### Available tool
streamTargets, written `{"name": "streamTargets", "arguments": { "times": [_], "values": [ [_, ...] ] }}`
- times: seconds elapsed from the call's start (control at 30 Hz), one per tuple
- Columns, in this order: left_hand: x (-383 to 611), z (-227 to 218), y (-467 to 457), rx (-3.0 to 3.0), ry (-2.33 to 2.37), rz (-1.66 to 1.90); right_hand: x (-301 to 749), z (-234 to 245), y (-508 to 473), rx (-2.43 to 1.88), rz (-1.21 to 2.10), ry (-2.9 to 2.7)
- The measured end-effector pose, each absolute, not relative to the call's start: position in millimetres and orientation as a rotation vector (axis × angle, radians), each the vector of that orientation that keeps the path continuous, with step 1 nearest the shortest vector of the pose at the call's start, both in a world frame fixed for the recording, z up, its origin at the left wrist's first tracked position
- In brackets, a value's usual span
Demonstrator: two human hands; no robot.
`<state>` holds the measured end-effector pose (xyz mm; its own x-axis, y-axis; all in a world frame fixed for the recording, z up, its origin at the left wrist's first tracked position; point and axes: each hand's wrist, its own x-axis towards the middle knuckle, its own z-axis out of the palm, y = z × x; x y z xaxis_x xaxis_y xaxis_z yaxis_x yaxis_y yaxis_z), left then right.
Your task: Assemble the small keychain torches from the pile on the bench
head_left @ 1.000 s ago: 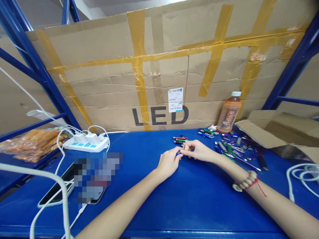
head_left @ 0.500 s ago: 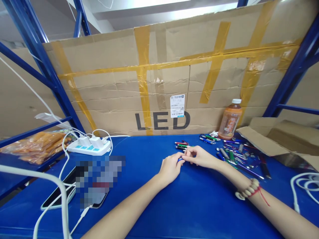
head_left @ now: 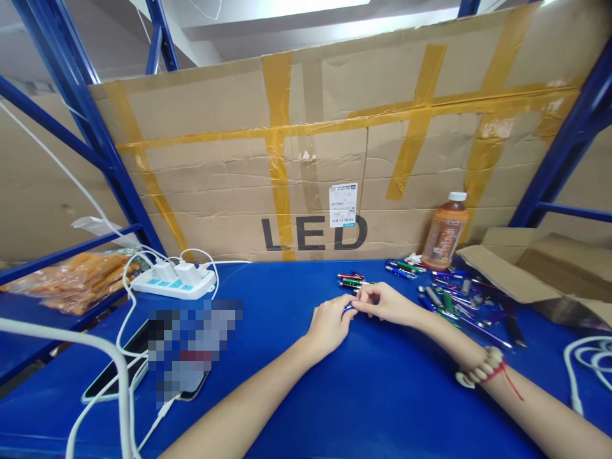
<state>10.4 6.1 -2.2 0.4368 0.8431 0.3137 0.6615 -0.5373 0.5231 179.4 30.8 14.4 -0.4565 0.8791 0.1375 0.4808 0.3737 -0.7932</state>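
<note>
Over the middle of the blue table, my left hand (head_left: pixel 329 325) is closed around a slim blue pen (head_left: pixel 349 308), most of it hidden by the fingers. My right hand (head_left: pixel 385 303) meets it from the right, thumb and fingers pinched at the pen's end. Just behind the hands lies a small group of pens (head_left: pixel 352 280) in red, green and black. To the right of my right hand, pens and loose pen parts (head_left: pixel 459 303) in blue, green, silver and purple are scattered in a heap.
A drink bottle (head_left: pixel 444 233) and an open cardboard box (head_left: pixel 540 268) stand at the right. On the left are a white power strip (head_left: pixel 176 284), phones (head_left: pixel 191 357) with cables, and a bag of orange items (head_left: pixel 76 274). A big cardboard sheet (head_left: pixel 229 185) walls off the back.
The view has shifted slightly, so everything sits a little further right and lower. Both hands keep their hold on the blue pen, with barely any finger movement.
</note>
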Motion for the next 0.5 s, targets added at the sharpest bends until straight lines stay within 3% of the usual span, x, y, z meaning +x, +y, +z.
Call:
{"name": "streamTargets", "arguments": {
  "times": [0.5],
  "values": [
    [10.5,-3.6,8.6,2.357,1.291,0.782,178.5,15.2,29.2,-1.187,0.922,-2.098]
  ]
}}
